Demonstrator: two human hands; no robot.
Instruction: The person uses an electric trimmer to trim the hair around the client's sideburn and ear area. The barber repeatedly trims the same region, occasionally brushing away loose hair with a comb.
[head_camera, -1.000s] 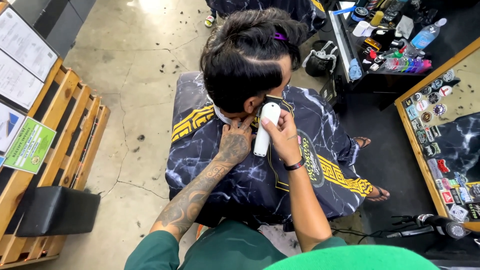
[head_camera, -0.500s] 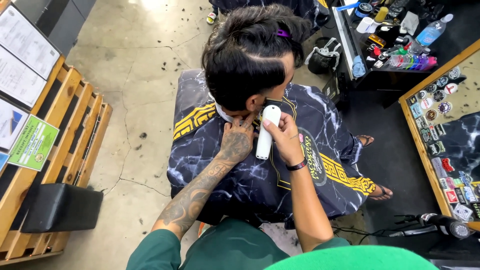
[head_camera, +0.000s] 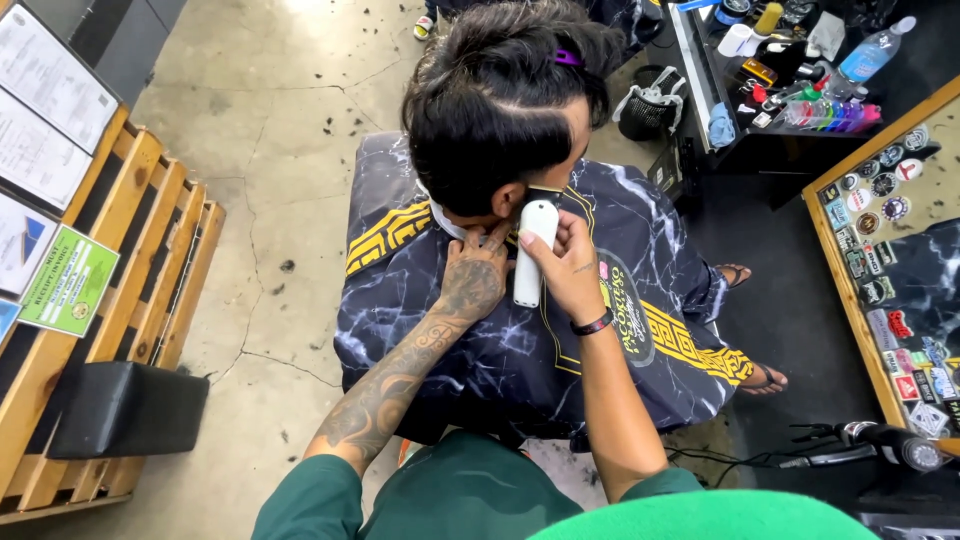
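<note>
A seated person with dark hair pinned up by a purple clip wears a black marbled cape with gold trim. My right hand grips a white hair clipper, its head pressed against the hairline near the person's ear. My tattooed left hand rests on the person's neck beside the clipper, fingers against the white neck strip.
A wooden slatted bench with papers and a black cushion stands at the left. A dark counter with bottles and tools is at the upper right, beside a wood-framed mirror. A hair dryer lies lower right.
The clipper and my right hand have stayed at the side of the head, shifting only slightly. My left hand keeps its place on the neck.
</note>
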